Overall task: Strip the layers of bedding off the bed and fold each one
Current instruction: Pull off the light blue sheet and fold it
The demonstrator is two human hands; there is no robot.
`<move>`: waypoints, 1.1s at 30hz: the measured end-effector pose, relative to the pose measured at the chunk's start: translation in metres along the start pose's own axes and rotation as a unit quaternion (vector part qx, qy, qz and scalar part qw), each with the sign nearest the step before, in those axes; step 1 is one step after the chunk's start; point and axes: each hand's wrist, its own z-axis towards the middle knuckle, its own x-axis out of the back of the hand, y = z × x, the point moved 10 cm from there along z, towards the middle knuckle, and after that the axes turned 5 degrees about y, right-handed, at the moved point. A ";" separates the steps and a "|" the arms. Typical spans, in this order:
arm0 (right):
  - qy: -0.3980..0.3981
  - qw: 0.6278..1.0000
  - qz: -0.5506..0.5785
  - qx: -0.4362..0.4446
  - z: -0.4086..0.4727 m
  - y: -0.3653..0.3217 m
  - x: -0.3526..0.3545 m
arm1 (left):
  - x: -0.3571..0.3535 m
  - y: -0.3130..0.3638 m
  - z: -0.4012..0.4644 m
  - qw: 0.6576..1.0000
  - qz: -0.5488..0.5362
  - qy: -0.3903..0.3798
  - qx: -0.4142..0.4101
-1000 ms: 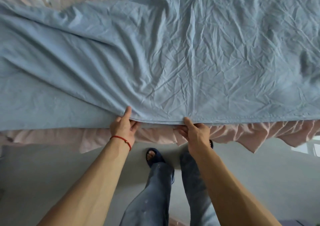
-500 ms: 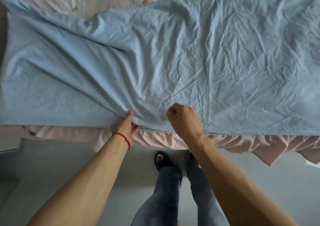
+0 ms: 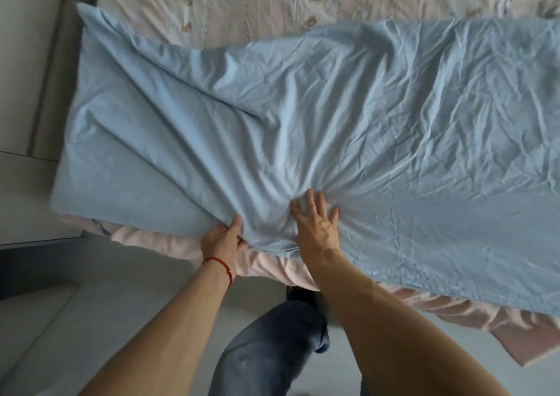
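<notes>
The blue sheet (image 3: 333,128) lies doubled lengthwise across the bed, its near edge running along the bed's edge above the pink frilled skirt (image 3: 169,244), with the patterned cream layer (image 3: 272,1) showing beyond it. The left hand (image 3: 222,239) pinches the near edge, thumb on top and fingers curled under the cloth. The right hand (image 3: 316,224) lies flat on the sheet just beside it, fingers spread and straight, holding nothing, with creases fanning out from under the palm.

The step in hand looks like smoothing the fold before the next one. To do it well, I would keep the left pinch as an anchor so the edges stay matched, and sweep the flat palm outward to the right, away from the anchor, pushing the ridges toward the free end rather than bunching them (the deep diagonal folds on the left side need their own pass). Press lightly: thin cotton drags with the palm and can pull the lower ply out of line. Check that the near hems sit flush before folding again
</notes>
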 end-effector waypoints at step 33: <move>0.118 0.979 0.051 -0.160 -0.003 -0.016 0.002 | 0.020 0.109 0.119 0.966 -0.053 -0.192 0.165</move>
